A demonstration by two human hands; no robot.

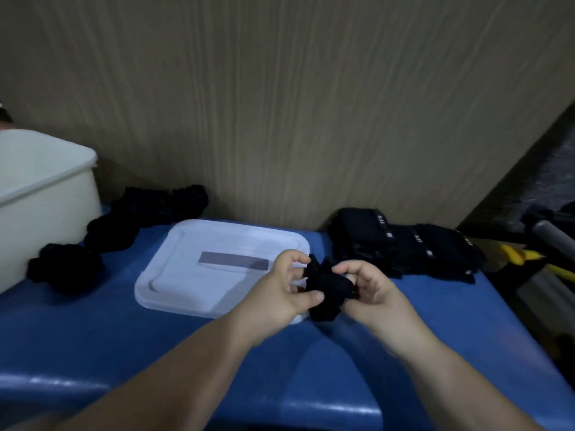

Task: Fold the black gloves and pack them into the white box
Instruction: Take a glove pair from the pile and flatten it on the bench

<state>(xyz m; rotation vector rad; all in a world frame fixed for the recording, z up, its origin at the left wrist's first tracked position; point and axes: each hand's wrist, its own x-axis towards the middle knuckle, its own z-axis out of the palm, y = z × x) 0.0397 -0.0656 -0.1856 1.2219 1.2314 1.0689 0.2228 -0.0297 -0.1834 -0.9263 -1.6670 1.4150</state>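
Hands: two, meeting at the centre of the frame. The left hand (280,290) is pinching the black glove (328,287) between thumb and fingertips, and the right hand (375,295) is curling its fingers round the glove's other side.
Held glove: one, bunching up just right of the lid's lower right corner. Whether its lower end is touching the table cannot be told.
White box (46,194): one, standing open-topped at the left edge of the frame, partly cut off.
Lid (193,275): one, lying flat at centre, carrying one grey label (233,261).
Crumpled gloves (65,269): three dark clumps, trailing from the box's side toward upper centre. Single gloves are too dark to count.
Folded gloves (404,244): one low stack, lying right of the lid against the wall (280,119), with small white marks showing. The number cannot be told.
Edges: the blue table (124,337) is ending at the wall behind and dropping off at right, beside yellow pieces (522,256) and a grey tube (553,234).
Open room: a wide blue stretch is lying under both forearms, and a narrow blue strip is separating the lid from the folded stack.
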